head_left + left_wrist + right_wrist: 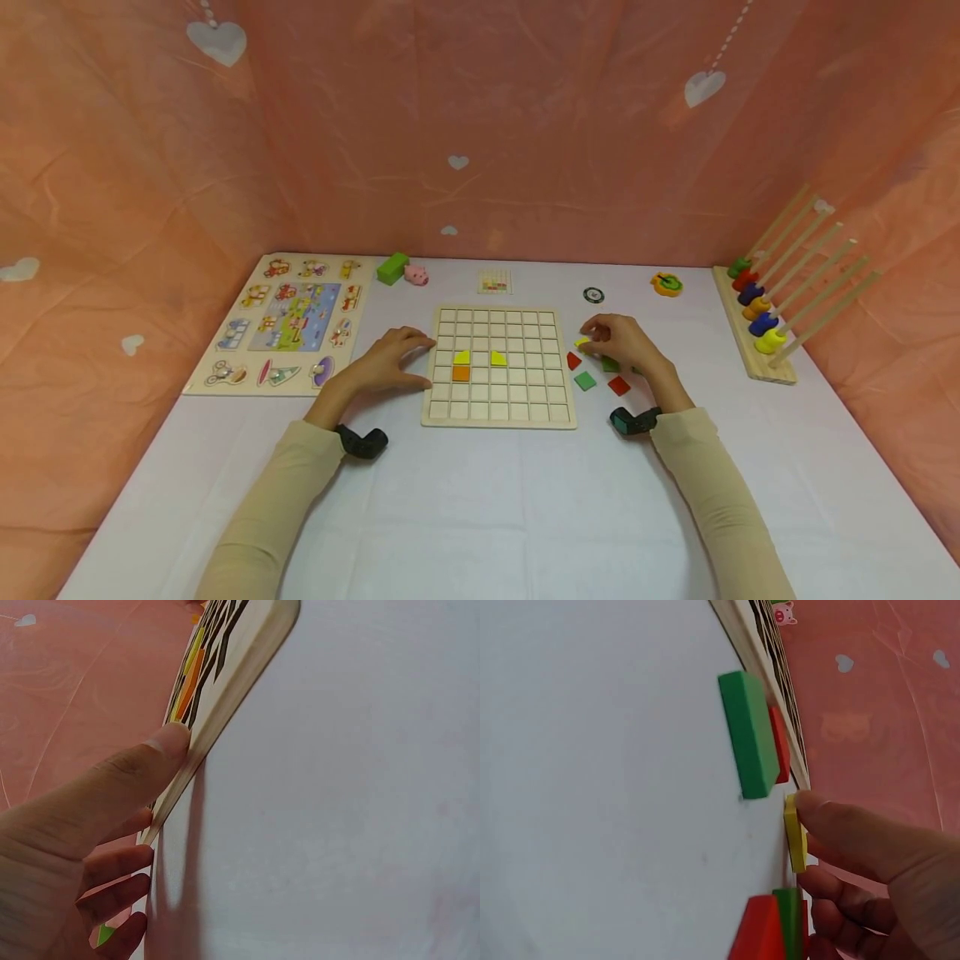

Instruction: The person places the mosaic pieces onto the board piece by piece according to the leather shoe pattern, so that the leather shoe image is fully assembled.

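Observation:
A wooden grid board (498, 423) lies in the middle of the white table. Two yellow pieces and an orange square (461, 374) sit in its cells. At the board's left edge rests my left hand (386, 362); its thumb (161, 746) and fingertips touch the rim, and the fingers are only loosely bent. Just right of the board, my right hand (622, 337) pinches a yellow tile (795, 834) with thumb and fingers, low over the table. Around it lie a green square (585, 381), a red square (618, 386), a red piece (573, 360) and green pieces partly under the hand.
A picture puzzle board (217, 379) lies at left. Behind the grid are a green block (392, 268), a toy pig (416, 275), a small pattern card (495, 282), a round token (593, 295) and an orange-green toy (667, 284). A peg stand (757, 354) stands at right.

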A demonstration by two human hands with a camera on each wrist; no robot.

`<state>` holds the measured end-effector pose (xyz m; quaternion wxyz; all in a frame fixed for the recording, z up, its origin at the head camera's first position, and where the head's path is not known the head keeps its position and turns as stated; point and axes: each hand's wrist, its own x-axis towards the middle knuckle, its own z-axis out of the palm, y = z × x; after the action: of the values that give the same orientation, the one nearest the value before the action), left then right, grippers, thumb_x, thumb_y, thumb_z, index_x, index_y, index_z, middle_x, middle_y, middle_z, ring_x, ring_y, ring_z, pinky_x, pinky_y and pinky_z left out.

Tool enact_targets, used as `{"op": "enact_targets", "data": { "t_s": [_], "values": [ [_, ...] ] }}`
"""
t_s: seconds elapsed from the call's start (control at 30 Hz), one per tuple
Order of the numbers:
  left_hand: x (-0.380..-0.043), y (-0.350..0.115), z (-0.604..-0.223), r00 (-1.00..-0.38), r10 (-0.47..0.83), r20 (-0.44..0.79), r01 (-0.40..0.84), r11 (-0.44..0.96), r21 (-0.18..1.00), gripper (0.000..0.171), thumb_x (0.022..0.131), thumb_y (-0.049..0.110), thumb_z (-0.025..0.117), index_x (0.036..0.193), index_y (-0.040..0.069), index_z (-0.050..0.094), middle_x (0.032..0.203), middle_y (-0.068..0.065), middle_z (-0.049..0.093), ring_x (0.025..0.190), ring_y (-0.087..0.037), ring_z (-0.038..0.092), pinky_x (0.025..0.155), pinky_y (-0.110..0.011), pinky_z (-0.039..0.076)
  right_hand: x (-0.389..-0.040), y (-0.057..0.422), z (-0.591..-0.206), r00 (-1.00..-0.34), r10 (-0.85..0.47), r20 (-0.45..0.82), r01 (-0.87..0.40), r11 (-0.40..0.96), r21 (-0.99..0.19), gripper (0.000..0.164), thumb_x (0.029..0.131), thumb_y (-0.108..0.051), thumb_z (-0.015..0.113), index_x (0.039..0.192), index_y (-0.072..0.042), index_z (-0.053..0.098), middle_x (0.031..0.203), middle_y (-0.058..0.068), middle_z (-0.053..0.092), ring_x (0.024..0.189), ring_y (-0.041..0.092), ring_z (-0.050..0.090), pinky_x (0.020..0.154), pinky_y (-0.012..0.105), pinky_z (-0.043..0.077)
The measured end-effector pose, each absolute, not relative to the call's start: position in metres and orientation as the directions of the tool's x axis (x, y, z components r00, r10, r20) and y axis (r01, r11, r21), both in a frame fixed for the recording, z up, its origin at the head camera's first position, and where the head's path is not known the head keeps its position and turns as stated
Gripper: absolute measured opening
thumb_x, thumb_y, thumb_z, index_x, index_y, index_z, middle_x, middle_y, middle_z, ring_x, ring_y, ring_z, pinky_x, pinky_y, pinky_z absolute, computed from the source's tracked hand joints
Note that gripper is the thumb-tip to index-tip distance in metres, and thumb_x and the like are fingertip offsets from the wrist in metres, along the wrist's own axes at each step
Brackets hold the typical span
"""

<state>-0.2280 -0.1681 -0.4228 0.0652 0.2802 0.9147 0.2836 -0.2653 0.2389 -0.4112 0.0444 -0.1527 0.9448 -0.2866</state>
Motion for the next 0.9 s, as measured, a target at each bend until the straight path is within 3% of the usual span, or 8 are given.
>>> {"op": "enact_targets", "data": {
  "t_s": [0.43, 0.9],
  "values": [
    [-0.228, -0.168, -0.423, -0.836, 0.548, 0.034, 0.472, 0.685, 0.555, 0.067, 0.075, 0.031, 0.077, 0.132, 0.005, 0.051, 0.134, -0.018, 0.043, 0.124, -0.035, 0.036, 0.104, -0.053, 0.027, -0.262, 0.232, -0.409, -0.964, -0.261, -0.042, -0.19, 0.795, -0.576, 0.026, 0.083, -0.018, 0.071, 0.103, -0.003, 0.066, 0.087, 0.01, 0.06, 0.078, 0.022, 0.051, 0.063, 0.026, 0.044],
    [-0.227, -0.168, -0.422, -0.839, 0.544, 0.026, 0.462, 0.685, 0.564, 0.067, 0.075, 0.029, 0.078, 0.132, 0.005, 0.051, 0.135, -0.019, 0.043, 0.125, -0.036, 0.035, 0.105, -0.053, 0.026, -0.258, 0.177, -0.402, -0.894, -0.426, 0.14, -0.38, 0.554, -0.74, 0.02, 0.084, -0.009, 0.068, 0.101, -0.001, 0.064, 0.087, 0.011, 0.062, 0.075, 0.018, 0.058, 0.067, 0.023, 0.048]
  ]
}}
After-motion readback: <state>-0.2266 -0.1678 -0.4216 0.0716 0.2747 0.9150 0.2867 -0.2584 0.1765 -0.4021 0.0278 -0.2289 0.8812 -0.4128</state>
